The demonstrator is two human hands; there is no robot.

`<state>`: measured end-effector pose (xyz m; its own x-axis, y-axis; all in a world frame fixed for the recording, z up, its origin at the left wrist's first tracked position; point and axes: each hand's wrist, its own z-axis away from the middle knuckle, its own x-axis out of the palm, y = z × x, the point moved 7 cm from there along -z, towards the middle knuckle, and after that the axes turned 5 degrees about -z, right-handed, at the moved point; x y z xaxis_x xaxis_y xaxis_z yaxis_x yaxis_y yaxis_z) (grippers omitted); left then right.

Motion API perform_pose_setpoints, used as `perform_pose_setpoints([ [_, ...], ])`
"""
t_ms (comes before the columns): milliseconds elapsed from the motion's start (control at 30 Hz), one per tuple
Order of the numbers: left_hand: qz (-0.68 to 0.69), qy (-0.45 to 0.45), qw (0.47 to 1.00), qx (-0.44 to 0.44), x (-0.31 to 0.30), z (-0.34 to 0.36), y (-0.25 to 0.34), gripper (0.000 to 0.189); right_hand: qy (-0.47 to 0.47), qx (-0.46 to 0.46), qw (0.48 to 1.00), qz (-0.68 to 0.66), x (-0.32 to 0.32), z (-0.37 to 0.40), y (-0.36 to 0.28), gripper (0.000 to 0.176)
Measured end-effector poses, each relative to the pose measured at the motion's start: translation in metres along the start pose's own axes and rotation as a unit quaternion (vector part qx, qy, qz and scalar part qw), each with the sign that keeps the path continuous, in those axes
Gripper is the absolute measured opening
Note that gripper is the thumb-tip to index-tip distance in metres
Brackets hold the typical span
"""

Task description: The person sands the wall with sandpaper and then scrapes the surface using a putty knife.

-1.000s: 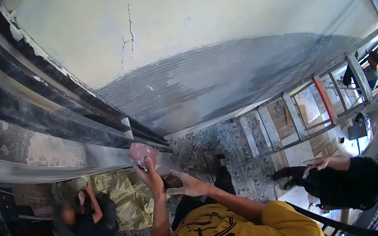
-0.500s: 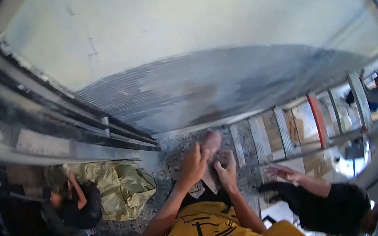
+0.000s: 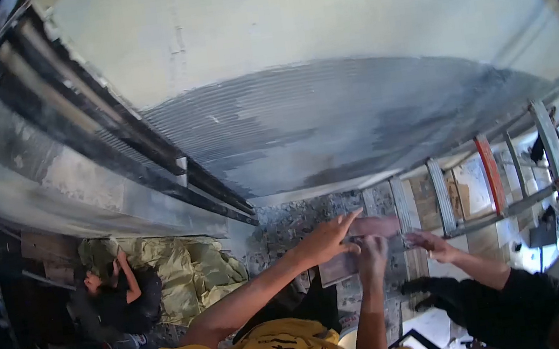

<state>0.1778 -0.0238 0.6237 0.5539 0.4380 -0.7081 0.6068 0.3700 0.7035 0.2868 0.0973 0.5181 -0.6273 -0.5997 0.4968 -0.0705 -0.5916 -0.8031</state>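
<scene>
While the reddish block [image 3: 379,225] is lying crosswise just above the right hand [image 3: 372,252], a flat, dull brown piece [image 3: 338,269] is showing on that hand's left, below the left hand [image 3: 327,240]. Both pieces are sitting out in front of the wearer's body, over the speckled floor [image 3: 285,217] and well away from the crumpled sheet [image 3: 197,273]. The left hand is opening out, its fingers stretching toward the block's left end and its thumb standing apart from them; it is not visibly gripping either piece. The right hand is curling in where the two pieces are coming close, but blur is hiding the fingertips, so I cannot tell which piece, if either, it is clamping.

Judging by looks, the block is seeming stiff and compact, moderate in weight, probably rough or dusty rather than slippery; its long sides are offering the surest hold, with thumb and fingers opposing each other near the middle. The flat piece is looking rigid and thinner, so its edges and corners are likely chipping more easily; a broad hold across both faces, away from the corners, is suiting it better than a pinch. A co-worker's hand [image 3: 432,245] is hovering near the block's right end, leaving the left end and the long sides easier to reach.
</scene>
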Motion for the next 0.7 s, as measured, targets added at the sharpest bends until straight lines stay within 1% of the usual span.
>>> perform_pose_setpoints([
  [33, 0.033, -0.028, 0.999, -0.027, 0.000, 0.006, -0.007, 0.079, 0.016, -0.001, 1.000, -0.020, -0.021, -0.006, 0.003, 0.031],
  [67, 0.065, -0.054, 0.995, -0.054, 0.000, 0.015, -0.016, 0.087, 0.053, -0.059, 0.997, -0.002, -0.036, -0.007, -0.001, 0.024],
  [100, 0.094, -0.067, 0.989, -0.089, 0.008, 0.026, -0.039, 0.085, 0.091, -0.115, 0.989, 0.016, -0.045, -0.004, -0.005, 0.018],
  [133, 0.086, -0.051, 0.990, -0.096, 0.009, 0.040, -0.057, 0.085, 0.077, -0.133, 0.986, -0.059, -0.039, -0.001, -0.011, 0.017],
  [167, 0.089, 0.018, 0.991, -0.102, 0.002, 0.060, -0.075, 0.073, 0.067, -0.149, 0.978, -0.132, -0.035, 0.005, -0.020, 0.015],
  [200, 0.093, 0.085, 0.986, -0.105, -0.002, 0.083, -0.094, 0.063, 0.055, -0.146, 0.979, -0.132, -0.036, 0.007, -0.020, 0.015],
  [267, 0.186, 0.036, 0.952, -0.240, 0.024, 0.158, -0.178, 0.042, 0.142, -0.125, 0.973, -0.130, -0.062, 0.009, -0.016, 0.019],
  [300, 0.226, 0.031, 0.925, -0.304, 0.021, 0.187, -0.189, 0.043, 0.139, -0.126, 0.974, -0.128, -0.075, 0.007, -0.014, 0.019],
  [333, 0.266, 0.023, 0.892, -0.366, 0.021, 0.215, -0.198, 0.044, 0.135, -0.127, 0.975, -0.118, -0.091, 0.003, -0.013, 0.023],
  [367, 0.286, 0.054, 0.876, -0.384, 0.034, 0.250, -0.223, 0.048, 0.135, -0.129, 0.977, -0.107, -0.104, 0.000, -0.014, 0.027],
  [400, 0.304, 0.084, 0.860, -0.401, 0.048, 0.276, -0.247, 0.053, 0.139, -0.132, 0.976, -0.104, -0.111, -0.004, -0.016, 0.027],
  [433, 0.306, 0.080, 0.861, -0.399, 0.045, 0.283, -0.242, 0.053, 0.176, -0.158, 0.953, -0.187, -0.122, -0.006, -0.017, 0.031],
  [467, 0.317, 0.159, 0.829, -0.433, 0.032, 0.298, -0.230, 0.047, 0.211, -0.182, 0.922, -0.268, -0.133, -0.006, -0.018, 0.034],
  [500, 0.326, 0.237, 0.789, -0.463, 0.024, 0.308, -0.223, 0.041, 0.213, -0.184, 0.922, -0.265, -0.133, -0.006, -0.024, 0.034],
  [533, 0.329, 0.234, 0.789, -0.464, 0.022, 0.304, -0.217, 0.041, 0.228, -0.215, 0.914, -0.256, -0.130, -0.003, -0.037, 0.042],
  [600, 0.383, 0.262, 0.725, -0.509, 0.027, 0.305, -0.215, 0.043, 0.255, -0.272, 0.899, -0.231, -0.127, 0.001, -0.058, 0.059],
  [633, 0.387, 0.259, 0.718, -0.517, 0.039, 0.299, -0.220, 0.043, 0.246, -0.227, 0.920, -0.203, -0.140, -0.007, -0.046, 0.059],
  [700, 0.365, 0.297, 0.739, -0.483, 0.055, 0.270, -0.237, 0.039, 0.187, -0.216, 0.958, -0.023, -0.162, -0.038, 0.007, 0.061],
])
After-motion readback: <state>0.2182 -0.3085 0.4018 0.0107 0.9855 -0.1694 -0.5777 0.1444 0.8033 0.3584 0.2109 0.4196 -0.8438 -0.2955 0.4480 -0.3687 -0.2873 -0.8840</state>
